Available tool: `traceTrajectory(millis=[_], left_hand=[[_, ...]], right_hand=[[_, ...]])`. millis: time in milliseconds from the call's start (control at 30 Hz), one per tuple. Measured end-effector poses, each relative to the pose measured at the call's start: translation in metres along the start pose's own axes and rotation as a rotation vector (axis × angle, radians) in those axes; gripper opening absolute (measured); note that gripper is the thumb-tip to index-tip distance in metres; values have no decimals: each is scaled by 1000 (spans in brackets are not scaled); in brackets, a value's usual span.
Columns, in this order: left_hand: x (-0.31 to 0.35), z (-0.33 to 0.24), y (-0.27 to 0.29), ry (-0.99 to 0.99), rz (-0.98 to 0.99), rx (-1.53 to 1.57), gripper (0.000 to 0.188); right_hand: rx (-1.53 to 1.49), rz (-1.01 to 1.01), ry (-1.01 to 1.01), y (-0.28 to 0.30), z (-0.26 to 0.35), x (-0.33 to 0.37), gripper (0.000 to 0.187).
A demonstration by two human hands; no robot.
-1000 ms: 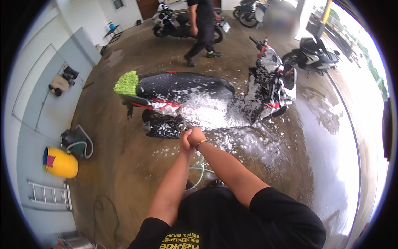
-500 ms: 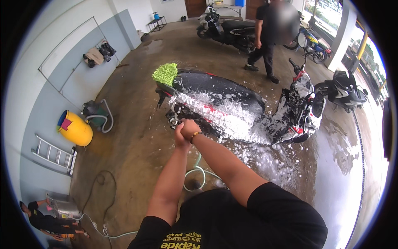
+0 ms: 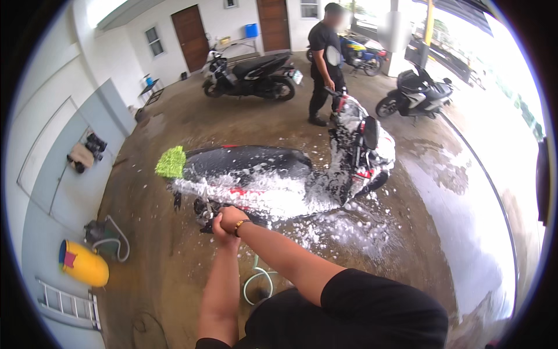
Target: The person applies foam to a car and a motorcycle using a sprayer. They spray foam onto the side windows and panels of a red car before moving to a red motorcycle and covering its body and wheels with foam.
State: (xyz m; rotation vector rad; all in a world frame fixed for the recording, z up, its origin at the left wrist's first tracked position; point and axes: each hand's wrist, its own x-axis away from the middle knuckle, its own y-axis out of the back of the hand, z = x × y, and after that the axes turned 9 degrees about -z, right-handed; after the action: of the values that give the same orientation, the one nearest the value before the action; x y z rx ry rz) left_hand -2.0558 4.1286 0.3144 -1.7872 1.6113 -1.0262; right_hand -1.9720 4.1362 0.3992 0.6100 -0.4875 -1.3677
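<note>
My left hand (image 3: pixel 220 230) and my right hand (image 3: pixel 233 217) are closed together, one against the other, at the near side of a foam-covered scooter (image 3: pixel 247 166). Between them they grip what looks like a hose nozzle, mostly hidden by the fingers. A pale green hose (image 3: pixel 251 285) loops on the floor beneath my arms and runs up toward the hands. White foam (image 3: pixel 279 195) coats the scooter's side and front. A lime-green microfiber wash mitt (image 3: pixel 171 162) lies on the tail end of the black seat.
A person (image 3: pixel 326 61) in dark clothes stands beyond the scooter's handlebars. Other motorbikes, including a black scooter (image 3: pixel 256 75) and a grey-black one (image 3: pixel 415 93), are parked farther back. At left are a yellow drum (image 3: pixel 87 264) and a ladder (image 3: pixel 70 302). The concrete floor is wet.
My view has tilted up, so the scooter and hands appear lower and farther left. The other person has moved close to the handlebars. My hands stay clasped together.
</note>
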Motion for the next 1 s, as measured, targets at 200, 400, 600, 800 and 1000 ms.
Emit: traceTrajectory(millis=[200, 400, 600, 800, 1000], left_hand=[[-20, 174, -105, 420, 331, -10, 41], [0, 173, -82, 223, 128, -280, 26], [15, 189, -114, 451, 180, -186, 26], [13, 201, -89, 385, 153, -257, 31], [40, 191, -85, 403, 155, -337, 27]], right_hand=[[290, -397, -277, 71, -224, -6, 34], [-11, -427, -354, 74, -177, 50, 26], [-31, -546, -406, 105, -191, 66, 27], [-113, -580, -426, 89, -189, 75, 28], [-164, -670, -438, 65, -208, 96, 33]])
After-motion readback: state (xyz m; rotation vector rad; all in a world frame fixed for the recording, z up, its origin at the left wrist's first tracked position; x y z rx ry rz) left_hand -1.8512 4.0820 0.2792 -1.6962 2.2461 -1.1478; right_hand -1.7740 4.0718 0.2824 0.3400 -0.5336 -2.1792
